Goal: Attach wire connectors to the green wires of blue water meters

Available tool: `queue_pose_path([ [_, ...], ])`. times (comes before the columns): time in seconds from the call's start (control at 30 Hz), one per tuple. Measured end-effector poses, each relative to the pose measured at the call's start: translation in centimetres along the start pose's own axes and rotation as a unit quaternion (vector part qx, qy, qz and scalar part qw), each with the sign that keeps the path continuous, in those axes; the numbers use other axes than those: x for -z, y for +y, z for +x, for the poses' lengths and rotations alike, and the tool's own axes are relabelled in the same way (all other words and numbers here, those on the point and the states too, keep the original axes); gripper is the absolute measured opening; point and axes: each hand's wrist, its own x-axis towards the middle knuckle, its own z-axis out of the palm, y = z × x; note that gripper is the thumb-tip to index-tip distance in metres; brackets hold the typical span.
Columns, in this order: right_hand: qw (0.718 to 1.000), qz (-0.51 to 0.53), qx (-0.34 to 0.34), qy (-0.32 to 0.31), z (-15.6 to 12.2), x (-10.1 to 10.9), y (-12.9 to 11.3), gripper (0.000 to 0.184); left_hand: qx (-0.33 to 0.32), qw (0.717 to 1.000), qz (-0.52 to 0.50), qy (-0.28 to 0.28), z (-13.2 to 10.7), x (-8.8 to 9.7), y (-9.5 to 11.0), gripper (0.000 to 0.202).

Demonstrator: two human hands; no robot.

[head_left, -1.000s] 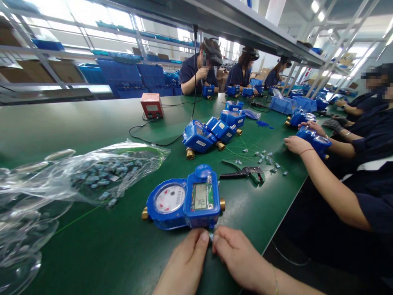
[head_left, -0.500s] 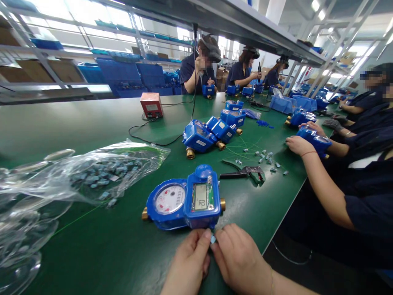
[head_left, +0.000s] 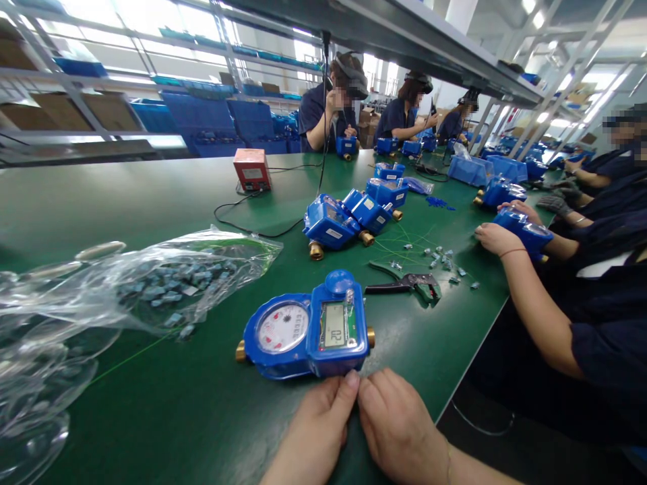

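Note:
A blue water meter point(head_left: 308, 330) with a white dial and a small display lies flat on the green table point(head_left: 151, 202), brass ends pointing left and right. My left hand point(head_left: 313, 431) and my right hand point(head_left: 399, 431) meet just below the meter's front right corner. Thumb and forefinger tips of both hands are pressed together in a pinch, touching the meter's lower edge. Whatever sits between the fingertips is hidden. A thin green wire point(head_left: 126, 360) runs across the table to the left of the meter.
A clear plastic bag point(head_left: 166, 283) of small blue-grey parts lies left. Pliers point(head_left: 404, 284) and scattered small seals point(head_left: 445, 263) lie right of the meter. More blue meters point(head_left: 348, 219) and a red box point(head_left: 251, 168) sit behind. A co-worker's hands point(head_left: 498, 237) hold another meter point(head_left: 523, 229) at right.
A small blue piece showed between my fingertips half a second ago; the fingers have closed over it. My hands moved slightly up against the meter's edge.

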Motion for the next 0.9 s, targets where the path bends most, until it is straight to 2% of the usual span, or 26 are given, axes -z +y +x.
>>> queue_pose_path([
  [0.17,0.999,0.036,0.005,-0.011,0.0,0.0,0.2,0.022,0.012,0.998,-0.055,0.032,0.7,-0.5,-1.8,0.047],
  [0.3,0.989,0.136,-0.047,-0.024,0.6,0.5,0.1,0.024,0.018,0.993,-0.109,0.041,0.5,-0.9,-2.1,0.047],
  [0.47,0.948,0.269,-0.158,-0.058,1.1,0.9,-0.3,0.024,0.003,0.993,-0.113,0.036,0.1,-1.0,-1.7,0.048],
  [0.6,0.914,0.340,-0.210,-0.071,1.3,1.0,-0.6,0.024,-0.001,0.994,-0.106,0.024,0.2,-0.7,-1.9,0.051],
  [0.7,0.909,0.347,-0.220,-0.069,1.5,1.2,-0.5,0.024,-0.003,0.994,-0.112,0.016,0.1,-0.8,-1.8,0.047],
  [0.8,0.912,0.346,-0.203,-0.082,1.6,1.6,0.2,0.026,-0.015,0.995,-0.095,0.007,-0.3,-0.8,-1.3,0.041],
  [0.9,0.915,0.340,-0.188,-0.105,1.5,2.7,0.9,0.030,-0.002,0.998,-0.053,-0.025,-1.0,-0.1,-0.7,0.041],
])
